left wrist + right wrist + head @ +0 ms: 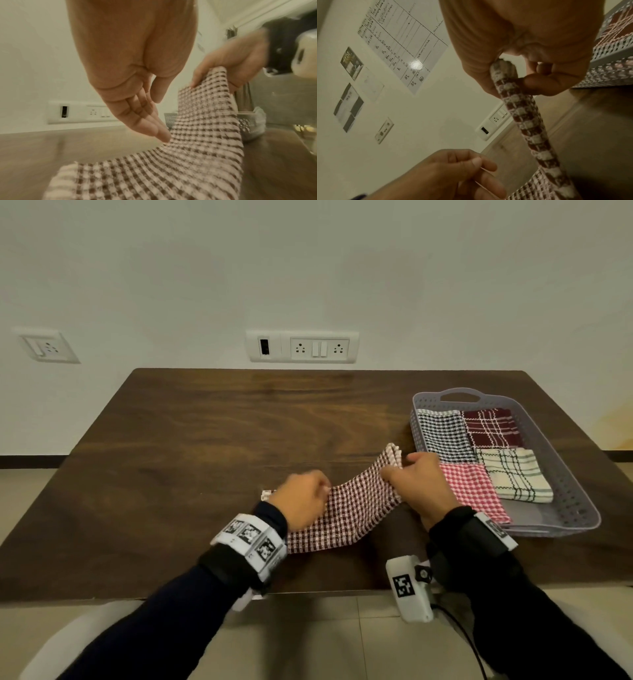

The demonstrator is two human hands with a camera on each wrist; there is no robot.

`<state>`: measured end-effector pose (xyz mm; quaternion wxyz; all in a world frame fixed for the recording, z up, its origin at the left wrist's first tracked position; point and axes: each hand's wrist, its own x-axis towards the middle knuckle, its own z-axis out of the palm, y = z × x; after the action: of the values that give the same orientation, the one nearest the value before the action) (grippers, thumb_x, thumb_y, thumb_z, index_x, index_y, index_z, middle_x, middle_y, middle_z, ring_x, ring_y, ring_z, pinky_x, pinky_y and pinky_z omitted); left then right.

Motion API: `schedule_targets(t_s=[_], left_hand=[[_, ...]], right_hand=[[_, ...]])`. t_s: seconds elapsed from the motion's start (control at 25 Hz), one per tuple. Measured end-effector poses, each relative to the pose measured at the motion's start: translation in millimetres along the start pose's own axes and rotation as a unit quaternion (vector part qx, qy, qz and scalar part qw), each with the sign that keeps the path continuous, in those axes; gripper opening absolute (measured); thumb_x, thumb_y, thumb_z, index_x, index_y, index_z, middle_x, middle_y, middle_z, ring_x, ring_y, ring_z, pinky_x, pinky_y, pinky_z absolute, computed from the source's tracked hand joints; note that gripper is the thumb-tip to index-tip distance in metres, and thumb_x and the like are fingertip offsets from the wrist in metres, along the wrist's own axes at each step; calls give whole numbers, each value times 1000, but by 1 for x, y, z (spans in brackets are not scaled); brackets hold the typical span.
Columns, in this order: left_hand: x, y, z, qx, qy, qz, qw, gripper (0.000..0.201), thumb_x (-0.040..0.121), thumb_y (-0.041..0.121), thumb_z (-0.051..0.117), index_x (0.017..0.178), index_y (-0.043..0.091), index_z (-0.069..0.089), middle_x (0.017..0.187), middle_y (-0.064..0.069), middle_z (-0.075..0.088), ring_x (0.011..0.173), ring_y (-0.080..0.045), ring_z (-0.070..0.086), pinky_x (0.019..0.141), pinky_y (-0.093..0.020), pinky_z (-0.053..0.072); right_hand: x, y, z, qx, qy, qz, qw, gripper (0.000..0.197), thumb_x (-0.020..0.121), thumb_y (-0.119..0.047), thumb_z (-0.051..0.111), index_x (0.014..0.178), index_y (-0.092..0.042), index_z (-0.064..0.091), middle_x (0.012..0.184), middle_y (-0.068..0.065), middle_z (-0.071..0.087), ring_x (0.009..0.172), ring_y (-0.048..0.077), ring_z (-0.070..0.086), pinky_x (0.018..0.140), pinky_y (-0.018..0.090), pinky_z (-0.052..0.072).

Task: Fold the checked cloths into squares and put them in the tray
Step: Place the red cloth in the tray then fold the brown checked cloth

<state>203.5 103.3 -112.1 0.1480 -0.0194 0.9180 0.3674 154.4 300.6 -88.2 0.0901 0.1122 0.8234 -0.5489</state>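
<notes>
A dark red and white checked cloth (352,508) lies folded into a strip on the wooden table (205,457), its right end lifted. My right hand (397,470) pinches that raised end between thumb and fingers, seen close in the right wrist view (513,81). My left hand (318,491) is at the cloth's left side; in the left wrist view its fingers (159,121) are straight and their tips touch the cloth's edge (197,148). The grey perforated tray (561,474) stands just right of my right hand.
The tray holds several folded cloths: black-and-white check (445,436), maroon plaid (489,428), cream plaid (513,477) and pink check (472,491). A socket panel (301,347) is on the wall behind the table. The table's front edge runs just under my wrists.
</notes>
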Motion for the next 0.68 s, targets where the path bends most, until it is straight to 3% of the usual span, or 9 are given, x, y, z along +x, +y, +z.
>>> schedule_targets(t_s=[0.08,0.16,0.24,0.36,0.48,0.68], left_hand=[[-2,-9,-26,-100,13,-50,994,22,105,18,40,111,10,59,95,-8,74,82,-20,73,69,-30,58],[-4,-21,-43,-170,-7,-102,980,24,106,16,38,109,4,58,87,-11,74,75,-24,73,60,-26,55],[-2,-32,-51,-219,-27,-152,963,27,107,15,36,113,-3,56,84,-17,73,69,-26,71,55,-27,56],[0,-43,-51,-250,-50,-219,942,35,107,21,37,120,-6,54,88,-22,72,74,-30,72,63,-33,60],[2,-47,-51,-295,-60,-255,919,50,107,37,33,119,-7,54,90,-23,73,81,-32,73,70,-37,60],[10,-54,-46,-295,-47,-308,903,62,103,53,29,100,-2,58,62,-14,73,79,-32,70,79,-39,57]], right_hand=[[-11,-7,8,17,-28,-29,999,24,82,-16,69,99,-2,58,83,14,71,77,25,69,70,40,57],[-20,-9,25,27,-72,-25,997,10,86,-12,65,86,-3,60,76,16,65,73,29,63,65,42,52],[-31,-11,47,28,-97,-14,995,13,86,-17,68,90,-16,56,87,10,70,82,26,69,77,46,57],[-40,-6,78,-11,-134,-35,990,27,86,-27,69,105,-24,51,89,-2,67,85,16,67,82,41,57],[-49,0,101,-50,-168,-65,982,34,89,-28,67,117,-20,50,85,-7,59,76,8,58,67,25,48],[-52,14,122,-85,-198,-83,973,33,89,-31,69,116,-20,54,85,-9,56,77,8,55,68,23,48]])
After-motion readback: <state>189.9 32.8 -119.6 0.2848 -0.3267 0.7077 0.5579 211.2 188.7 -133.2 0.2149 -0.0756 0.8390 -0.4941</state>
